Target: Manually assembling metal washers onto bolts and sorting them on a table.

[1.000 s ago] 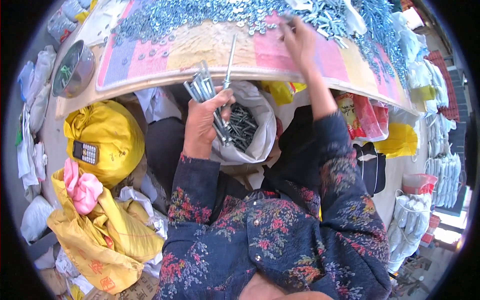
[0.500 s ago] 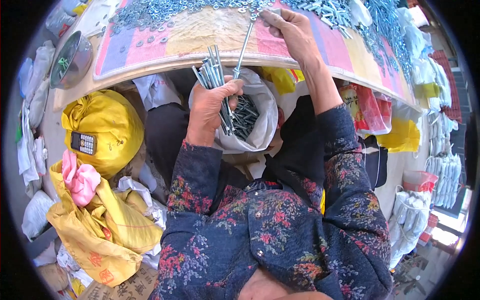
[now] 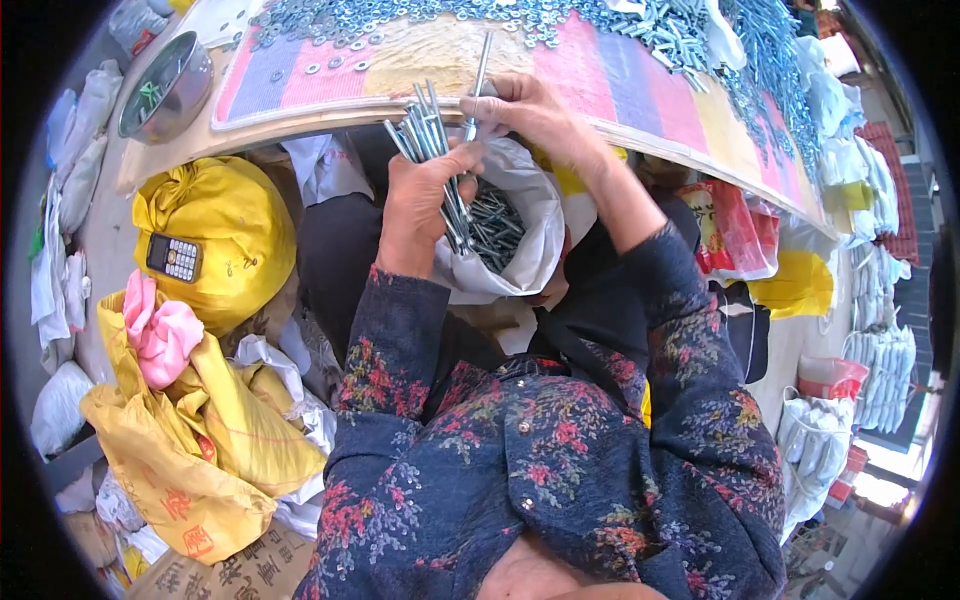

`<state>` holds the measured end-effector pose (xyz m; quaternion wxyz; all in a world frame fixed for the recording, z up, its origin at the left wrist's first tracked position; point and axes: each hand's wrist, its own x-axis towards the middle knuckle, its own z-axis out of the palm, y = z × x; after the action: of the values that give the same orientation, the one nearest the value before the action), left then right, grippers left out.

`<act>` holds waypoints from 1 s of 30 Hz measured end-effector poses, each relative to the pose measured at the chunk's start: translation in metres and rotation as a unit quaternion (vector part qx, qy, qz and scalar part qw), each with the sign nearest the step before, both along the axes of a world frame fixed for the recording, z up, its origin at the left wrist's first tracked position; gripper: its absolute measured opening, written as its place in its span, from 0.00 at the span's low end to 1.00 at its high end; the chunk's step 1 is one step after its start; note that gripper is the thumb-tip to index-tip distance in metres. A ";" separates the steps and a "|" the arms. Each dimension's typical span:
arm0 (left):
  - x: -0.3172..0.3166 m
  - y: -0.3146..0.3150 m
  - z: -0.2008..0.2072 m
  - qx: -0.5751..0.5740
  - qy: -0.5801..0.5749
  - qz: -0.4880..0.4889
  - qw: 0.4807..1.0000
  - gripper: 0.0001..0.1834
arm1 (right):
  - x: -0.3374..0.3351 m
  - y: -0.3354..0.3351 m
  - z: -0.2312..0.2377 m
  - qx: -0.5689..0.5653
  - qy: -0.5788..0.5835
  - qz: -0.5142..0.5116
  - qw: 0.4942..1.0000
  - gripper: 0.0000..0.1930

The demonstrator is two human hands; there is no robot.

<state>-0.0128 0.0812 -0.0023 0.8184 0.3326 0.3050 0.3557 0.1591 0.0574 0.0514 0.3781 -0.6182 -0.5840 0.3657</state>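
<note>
In my left hand (image 3: pixel 420 200) is a bundle of long silvery bolts (image 3: pixel 425 130), their threaded ends fanned upward. A single long bolt (image 3: pixel 485 65) stands upright from that hand's thumb side. My right hand (image 3: pixel 525 110) is closed around this bolt's shaft, just above the left thumb. Whether a washer is also between those fingertips is hidden. Below both hands a white sack (image 3: pixel 540 265) stands with its mouth spread, holding many bolts (image 3: pixel 495 225). Loose washers (image 3: pixel 400 20) lie scattered on the striped cloth (image 3: pixel 420 70) beyond my hands.
A pile of short bolts or sleeves (image 3: pixel 650 40) covers the table's far right. At the left edge sits a dark bowl (image 3: pixel 185 105). A tied yellow bag (image 3: pixel 235 225) with a keypad phone (image 3: pixel 174 257) on it stands at left, near yellow sacking (image 3: pixel 180 430).
My right hand has moved down from the single bolt's upper end to its lower shaft, close to the left thumb. The left hand keeps the bundle. The view has shifted slightly.
</note>
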 end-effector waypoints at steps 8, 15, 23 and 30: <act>0.002 -0.004 0.008 0.073 0.016 0.067 0.995 0.08 | -0.039 0.004 -0.008 -0.027 0.513 -0.073 0.855 0.36; -0.007 0.023 -0.002 0.003 -0.037 0.140 0.989 0.07 | -0.063 -0.047 0.024 0.117 0.391 -0.005 0.913 0.39; -0.005 0.001 0.003 0.107 -0.001 0.117 0.987 0.08 | -0.059 -0.034 0.006 0.003 0.239 -0.138 0.961 0.36; 0.000 -0.005 0.015 0.078 0.007 0.068 0.995 0.07 | -0.055 -0.018 0.008 0.139 0.280 -0.209 0.927 0.35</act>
<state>-0.0130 0.0762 0.0125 0.7618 0.3760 0.3040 0.4310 0.1038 0.0391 0.0592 0.6761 -0.5398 -0.3569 0.3524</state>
